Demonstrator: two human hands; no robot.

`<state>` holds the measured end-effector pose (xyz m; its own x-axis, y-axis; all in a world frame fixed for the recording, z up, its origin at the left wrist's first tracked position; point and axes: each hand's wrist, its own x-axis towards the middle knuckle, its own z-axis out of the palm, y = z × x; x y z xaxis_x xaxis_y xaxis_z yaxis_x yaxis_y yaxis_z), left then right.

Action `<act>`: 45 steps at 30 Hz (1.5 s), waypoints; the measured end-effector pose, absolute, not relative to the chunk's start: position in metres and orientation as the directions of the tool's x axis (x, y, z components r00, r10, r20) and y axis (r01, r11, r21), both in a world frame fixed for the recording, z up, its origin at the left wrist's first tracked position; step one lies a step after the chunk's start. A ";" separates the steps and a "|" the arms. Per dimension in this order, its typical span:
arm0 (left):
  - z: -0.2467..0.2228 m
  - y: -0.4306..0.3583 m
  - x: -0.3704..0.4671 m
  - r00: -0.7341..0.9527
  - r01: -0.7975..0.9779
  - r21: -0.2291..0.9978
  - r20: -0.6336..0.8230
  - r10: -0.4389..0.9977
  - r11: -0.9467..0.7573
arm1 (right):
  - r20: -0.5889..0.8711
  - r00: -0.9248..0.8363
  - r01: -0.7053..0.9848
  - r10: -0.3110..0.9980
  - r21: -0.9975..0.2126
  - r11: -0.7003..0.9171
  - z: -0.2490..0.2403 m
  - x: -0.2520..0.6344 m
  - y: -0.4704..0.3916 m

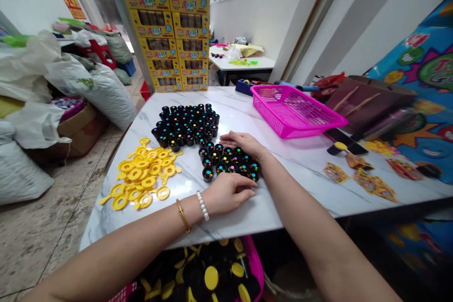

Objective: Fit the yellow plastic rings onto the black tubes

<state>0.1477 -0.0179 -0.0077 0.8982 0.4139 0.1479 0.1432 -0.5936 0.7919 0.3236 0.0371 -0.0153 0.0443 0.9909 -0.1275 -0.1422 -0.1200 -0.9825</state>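
- Nearest my lens: two bare forearms [141, 240], one entering from each lower corner; a pearl bracelet [203, 205] and a gold bangle [183, 216] on the left wrist.
- Between the hands I have the smaller group of black cups [221, 168], upright and close-packed on the marbled table [300, 165], with coloured dots showing inside.
- Left hand [228, 192]: along the near side of that group, fingers extended and slightly bent, clasping nothing I can see. Fingertips are by the nearest right-hand cup; contact I cannot tell.
- Right hand [244, 142]: at the far right side of the group, fingers stretched out straight and together, gripping nothing visible.
- Just beyond, to the left, I see a larger group of black cups [186, 125], its near corner close to the smaller one.
- Left of the hands: loose heap of yellow ring-shaped lids [141, 174] with tabs.
- Below the table edge: a lower pink basket [260, 264] filled with yellow-capped black cups.
- Farther right: a magenta basket [269, 115]; small printed packets [335, 172] well apart from the cups.
- Behind the table I note stacked yellow boxes [148, 19]; white sacks [102, 89] on the floor at left.
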 end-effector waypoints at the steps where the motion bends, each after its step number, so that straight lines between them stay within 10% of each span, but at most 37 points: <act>1: -0.009 -0.017 0.147 0.897 0.145 0.790 0.148 0.416 -0.595 | -0.125 0.072 -0.191 0.989 -0.975 -0.110 -0.017 0.325 0.038; 15: 0.017 -0.029 0.114 0.930 0.220 0.749 0.033 0.366 -0.625 | -0.167 0.489 -0.417 0.856 -0.907 0.061 0.007 0.356 -0.011; 21: 0.017 -0.046 0.038 0.803 0.388 0.758 0.002 0.595 -0.525 | 0.096 0.684 0.062 0.724 -0.995 0.073 -0.010 0.314 -0.132; 24: 0.006 -0.053 0.016 0.656 0.498 0.685 0.103 0.748 -0.531 | 0.107 0.516 0.303 0.850 -0.951 -0.065 -0.023 0.264 -0.178; 30: -0.012 -0.047 -0.011 0.309 0.640 0.558 0.443 0.841 -0.529 | 0.372 -0.170 0.534 0.912 -0.743 0.403 -0.016 0.191 -0.172; 45: -0.004 -0.077 -0.054 0.263 0.550 0.726 0.318 0.911 -0.412 | 0.209 -0.268 0.952 0.941 -0.093 0.292 -0.010 0.122 -0.057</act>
<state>-0.0542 -0.0766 -0.0037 0.2627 0.9109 0.3181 0.5500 -0.4122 0.7264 0.1221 -0.0568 -0.0100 -0.2681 0.9406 0.2086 0.9519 0.2919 -0.0929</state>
